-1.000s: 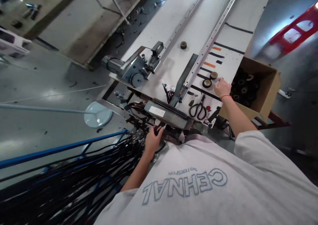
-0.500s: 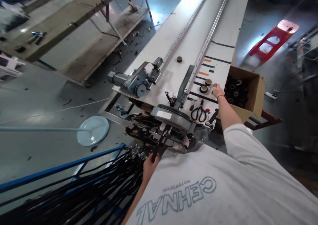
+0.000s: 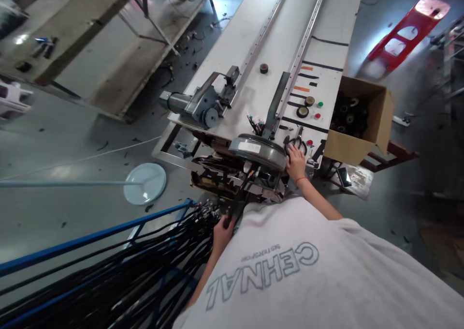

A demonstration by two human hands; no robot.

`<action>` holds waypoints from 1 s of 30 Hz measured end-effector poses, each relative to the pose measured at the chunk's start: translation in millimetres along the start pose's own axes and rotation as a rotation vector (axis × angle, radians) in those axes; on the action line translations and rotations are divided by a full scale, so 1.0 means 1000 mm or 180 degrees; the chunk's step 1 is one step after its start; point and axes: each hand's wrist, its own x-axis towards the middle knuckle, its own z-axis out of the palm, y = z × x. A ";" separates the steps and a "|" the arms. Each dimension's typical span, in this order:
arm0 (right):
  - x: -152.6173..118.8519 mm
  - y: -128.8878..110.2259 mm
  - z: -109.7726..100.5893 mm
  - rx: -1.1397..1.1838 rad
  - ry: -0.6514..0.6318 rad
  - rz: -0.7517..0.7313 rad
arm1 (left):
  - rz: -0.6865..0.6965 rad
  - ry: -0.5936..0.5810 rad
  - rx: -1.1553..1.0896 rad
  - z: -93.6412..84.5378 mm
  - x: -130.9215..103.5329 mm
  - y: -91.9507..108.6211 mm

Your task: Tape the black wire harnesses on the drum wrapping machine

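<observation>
My left hand (image 3: 222, 232) is closed around a black cable bundle (image 3: 239, 199) at the near end of the machine. Beside the round grey drum (image 3: 258, 151), my right hand (image 3: 296, 164) reaches over the handles of the black scissors (image 3: 300, 138). Its fingers are bent, and whether they grip the scissors is too small to tell. Two tape rolls (image 3: 302, 112) lie on the white table (image 3: 335, 43) beyond the scissors, near a green button (image 3: 320, 105) and red buttons (image 3: 317, 116).
A cardboard box (image 3: 351, 147) of black rolls stands right of the table. Many black cables (image 3: 145, 271) hang on a blue rack (image 3: 94, 236) at the lower left. A motor unit (image 3: 203, 107) sits on the table's left edge. A red stool (image 3: 408, 34) is at the upper right.
My right hand has moved from beside the tape rolls down to the scissors, uncovering the green button. The head view has shifted slightly. My left hand still holds the cable bundle.
</observation>
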 end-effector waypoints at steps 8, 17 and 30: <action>0.065 0.030 -0.047 -0.0350 0.0643 0.2560 | 0.0946 -0.0568 -0.0468 0.017 0.096 0.126; 0.062 0.061 -0.055 0.0028 0.0776 0.2921 | 0.0838 -0.0528 -0.0757 0.021 0.095 0.120; 0.063 0.069 -0.044 0.0012 0.0932 0.2731 | 0.0808 -0.0462 -0.0476 0.016 0.094 0.121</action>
